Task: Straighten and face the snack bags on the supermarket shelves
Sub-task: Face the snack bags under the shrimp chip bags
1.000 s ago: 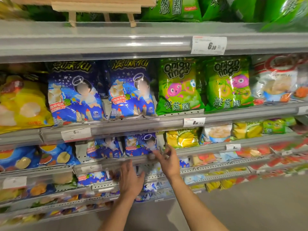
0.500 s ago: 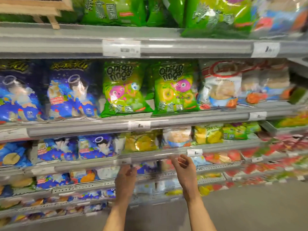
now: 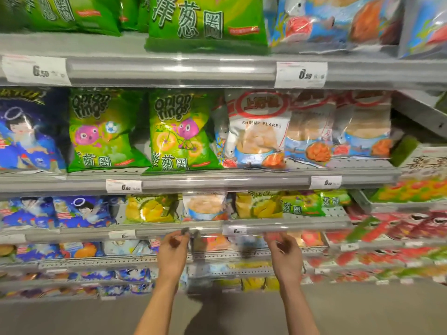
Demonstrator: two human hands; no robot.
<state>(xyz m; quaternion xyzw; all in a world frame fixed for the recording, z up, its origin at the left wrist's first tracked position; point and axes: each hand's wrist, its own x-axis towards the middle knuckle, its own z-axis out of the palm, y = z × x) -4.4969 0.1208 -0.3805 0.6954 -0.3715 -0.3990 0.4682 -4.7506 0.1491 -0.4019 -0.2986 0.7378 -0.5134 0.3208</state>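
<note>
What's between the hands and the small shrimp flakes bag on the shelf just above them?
Only the shelf's front price rail. Both the left hand and right hand sit just below it, and the shrimp flakes bag stands behind it. Nothing else visible blocks the reach.

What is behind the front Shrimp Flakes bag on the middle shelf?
To the right of the Shrimp Flakes bag, two more bags of the same kind overlap one another. Whatever stands straight behind the front bag is covered by it.

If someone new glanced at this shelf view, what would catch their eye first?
Probably the two bright green onion rings bags side by side on the middle shelf, beside the Shrimp Flakes bag. Below, the left hand and right hand reach toward a lower shelf edge.
</note>
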